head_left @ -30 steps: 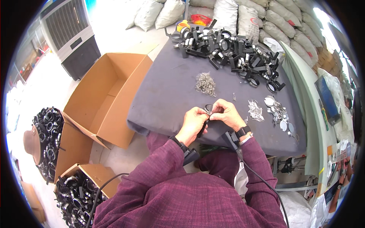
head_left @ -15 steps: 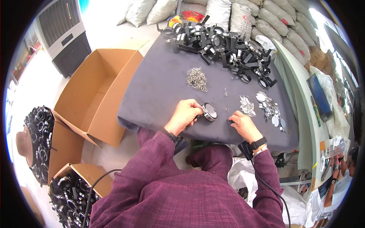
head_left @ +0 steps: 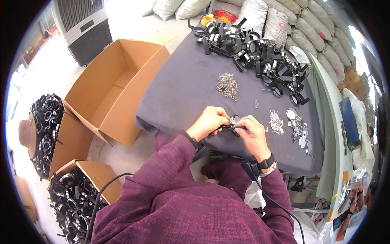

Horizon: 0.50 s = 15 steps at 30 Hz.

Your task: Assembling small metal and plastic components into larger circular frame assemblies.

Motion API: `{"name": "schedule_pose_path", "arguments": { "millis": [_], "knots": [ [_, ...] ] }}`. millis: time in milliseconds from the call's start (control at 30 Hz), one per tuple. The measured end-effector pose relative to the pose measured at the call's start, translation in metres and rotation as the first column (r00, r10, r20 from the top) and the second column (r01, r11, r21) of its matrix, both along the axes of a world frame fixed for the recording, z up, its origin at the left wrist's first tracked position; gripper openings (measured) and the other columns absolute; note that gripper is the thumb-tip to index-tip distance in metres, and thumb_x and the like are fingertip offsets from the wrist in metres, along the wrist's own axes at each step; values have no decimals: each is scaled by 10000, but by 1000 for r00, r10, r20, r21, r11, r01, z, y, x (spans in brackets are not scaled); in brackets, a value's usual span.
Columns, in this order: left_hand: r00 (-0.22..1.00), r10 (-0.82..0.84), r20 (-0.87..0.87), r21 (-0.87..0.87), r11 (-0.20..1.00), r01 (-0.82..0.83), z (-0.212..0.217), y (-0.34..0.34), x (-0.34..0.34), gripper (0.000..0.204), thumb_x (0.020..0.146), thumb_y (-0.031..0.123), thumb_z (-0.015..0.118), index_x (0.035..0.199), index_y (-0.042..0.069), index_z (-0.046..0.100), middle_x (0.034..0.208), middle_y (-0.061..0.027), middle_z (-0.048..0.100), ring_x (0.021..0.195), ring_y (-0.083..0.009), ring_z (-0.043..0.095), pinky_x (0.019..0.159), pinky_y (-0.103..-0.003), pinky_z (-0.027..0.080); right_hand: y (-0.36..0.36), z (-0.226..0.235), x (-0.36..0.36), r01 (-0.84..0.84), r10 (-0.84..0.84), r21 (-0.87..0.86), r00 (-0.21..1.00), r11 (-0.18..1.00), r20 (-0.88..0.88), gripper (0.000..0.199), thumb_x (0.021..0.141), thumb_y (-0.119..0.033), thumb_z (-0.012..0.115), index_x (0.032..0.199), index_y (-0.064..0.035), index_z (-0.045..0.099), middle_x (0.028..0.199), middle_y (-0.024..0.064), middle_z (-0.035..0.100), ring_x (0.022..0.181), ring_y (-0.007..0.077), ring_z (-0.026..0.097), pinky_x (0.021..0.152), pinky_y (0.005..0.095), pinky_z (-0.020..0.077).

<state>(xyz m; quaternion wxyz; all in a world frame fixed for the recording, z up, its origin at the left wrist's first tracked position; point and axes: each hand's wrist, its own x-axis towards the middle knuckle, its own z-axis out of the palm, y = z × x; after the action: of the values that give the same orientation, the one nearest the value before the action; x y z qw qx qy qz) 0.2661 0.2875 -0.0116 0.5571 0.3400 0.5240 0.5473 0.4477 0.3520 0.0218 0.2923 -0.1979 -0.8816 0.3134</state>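
Head view: a round black-and-silver part [head_left: 234,120], above the grey cloth-covered table [head_left: 178,89], sits between left hand [head_left: 209,123], pinching its left end, and right hand [head_left: 254,135], gripping its right side.

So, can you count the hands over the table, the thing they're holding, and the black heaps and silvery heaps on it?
Hands: 2, left hand and right hand
Black ring part held: 1
Black heap: 1
Silvery heaps: 3, small loops, thin slivers, disc pieces
Total: 7
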Motion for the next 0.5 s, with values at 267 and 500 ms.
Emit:
{"name": "schedule_pose_path", "arguments": {
  "millis": [267, 500],
  "knots": [
    [945, 209, -252, 383, 918, -101, -26, -10, 17, 107, 798, 54, 612, 878, -17, 605, 654, -9, 593, 517, -92, 499, 488, -251, 407, 2, -4, -7, 17, -21, 168, 1000, 986, 20, 264, 719, 36, 709, 940, -44, 588, 904, 84, 680, 814, 265, 663, 688, 351, 529],
    [615, 500, -610, 638, 770, 6, -31, -5, 18, 218, 763, 96, 698, 880, 23, 529, 669, -136, 595, 535, -305, 591, 495, -388, 458, 13, 6, -19, -14, 0, 139, 995, 990, 104, 185, 741, 36, 691, 892, -32, 608, 810, 80, 677, 720, 230, 676, 615, 327, 531]
  ]
}}
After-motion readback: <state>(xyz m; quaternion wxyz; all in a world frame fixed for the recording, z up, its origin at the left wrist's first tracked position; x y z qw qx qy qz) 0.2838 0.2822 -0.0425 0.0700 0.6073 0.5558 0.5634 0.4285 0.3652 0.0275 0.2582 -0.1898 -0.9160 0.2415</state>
